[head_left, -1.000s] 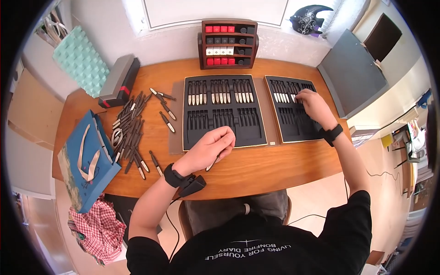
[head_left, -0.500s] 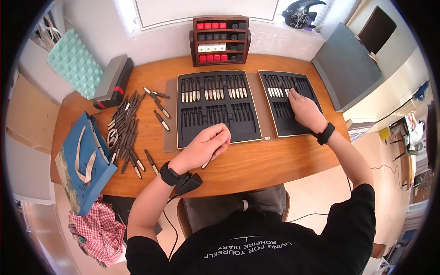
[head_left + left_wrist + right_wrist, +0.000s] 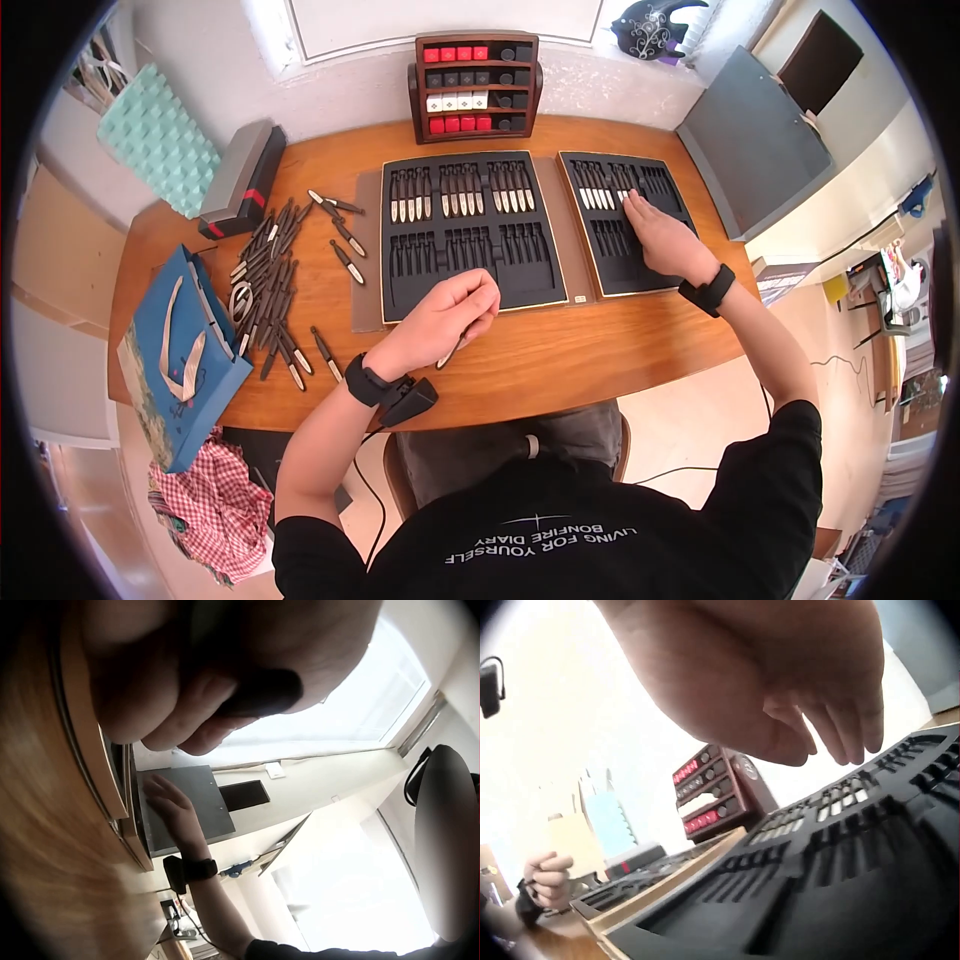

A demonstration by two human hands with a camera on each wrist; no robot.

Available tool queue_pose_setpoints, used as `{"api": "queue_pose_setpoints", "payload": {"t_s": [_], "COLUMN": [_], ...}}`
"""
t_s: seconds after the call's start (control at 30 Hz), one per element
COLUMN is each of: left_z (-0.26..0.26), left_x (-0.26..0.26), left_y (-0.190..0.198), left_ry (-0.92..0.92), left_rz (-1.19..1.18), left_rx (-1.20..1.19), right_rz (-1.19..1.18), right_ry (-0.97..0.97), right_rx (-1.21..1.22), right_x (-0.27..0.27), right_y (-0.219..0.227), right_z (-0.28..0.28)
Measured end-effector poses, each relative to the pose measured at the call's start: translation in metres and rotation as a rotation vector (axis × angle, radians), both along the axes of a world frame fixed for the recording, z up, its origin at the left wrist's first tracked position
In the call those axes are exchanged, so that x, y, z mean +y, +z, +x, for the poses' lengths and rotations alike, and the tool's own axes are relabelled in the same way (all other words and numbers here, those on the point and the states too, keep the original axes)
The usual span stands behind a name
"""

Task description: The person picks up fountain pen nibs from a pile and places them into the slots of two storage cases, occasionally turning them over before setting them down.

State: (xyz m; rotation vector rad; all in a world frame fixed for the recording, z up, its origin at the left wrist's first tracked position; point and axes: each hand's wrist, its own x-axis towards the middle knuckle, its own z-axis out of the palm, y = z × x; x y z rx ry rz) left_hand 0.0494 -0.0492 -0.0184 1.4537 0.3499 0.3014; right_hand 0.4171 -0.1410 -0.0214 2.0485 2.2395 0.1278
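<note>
Right hand is over the right tray: fingers extended, thumb apart from them, tips just above the slotted pieces on my right wrist feed. Left hand is curled around one pen-like piece, by the near edge of the left tray; I only get its lower end poking out below the fist, rest hidden.

Pieces look slim: dark brown-black body, narrower nub at one end, pale tapered tip at the other. Left tray has three groups side by side along the far row, pale tips toward the person. Right tray: one group in full view, a second partly behind the right hand. Both trays read matte black with a gold-toned rim. Loose pile is on the desk left of the trays, crossed at mixed angles, some pale ends showing, others dark along what I can see.
</note>
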Motion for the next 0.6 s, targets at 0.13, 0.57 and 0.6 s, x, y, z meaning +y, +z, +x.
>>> {"api": "queue_pose_setpoints", "payload": {"t_s": [0.13, 0.57, 0.6], "left_z": [0.001, 0.001, 0.001], "left_x": [-0.001, -0.002, -0.002], "left_y": [0.000, 0.004, 0.004], "left_ry": [0.006, 0.120, 0.150], "left_rz": [-0.021, -0.093, -0.129], "left_rx": [-0.009, -0.084, -0.090], "right_rz": [-0.099, 0.164, 0.102], "right_ry": [-0.140, -0.233, -0.220], "right_rx": [0.268, 1.241, 1.333], "right_x": [0.004, -0.026, -0.030], "right_y": [0.014, 0.042, 0.044], "right_z": [0.004, -0.077, -0.093]}}
